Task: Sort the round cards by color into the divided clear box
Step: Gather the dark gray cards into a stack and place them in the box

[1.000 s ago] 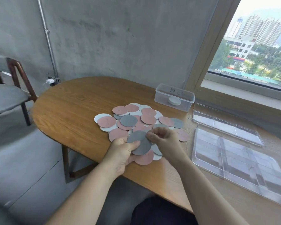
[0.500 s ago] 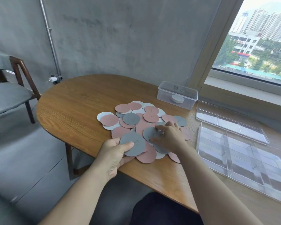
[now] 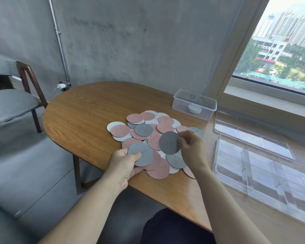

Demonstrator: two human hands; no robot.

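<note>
A heap of pink, grey and white round cards (image 3: 153, 127) lies in the middle of the wooden table (image 3: 88, 113). My left hand (image 3: 124, 164) holds a light grey card (image 3: 142, 154) at the heap's near left edge, thumb on top. My right hand (image 3: 192, 148) pinches a darker grey card (image 3: 169, 142) by its right edge and holds it lifted above the heap. The divided clear box (image 3: 264, 175) lies at the right of the table, its compartments holding no cards that I can see.
A clear lid (image 3: 250, 136) lies behind the divided box. A small lidded clear tub (image 3: 195, 104) with a white disc inside stands at the back. A chair (image 3: 12, 101) stands at left. A window sill runs along the right.
My right hand has lifted a grey card off the heap, where before it lay flat among the cards. My left hand keeps its grey card.
</note>
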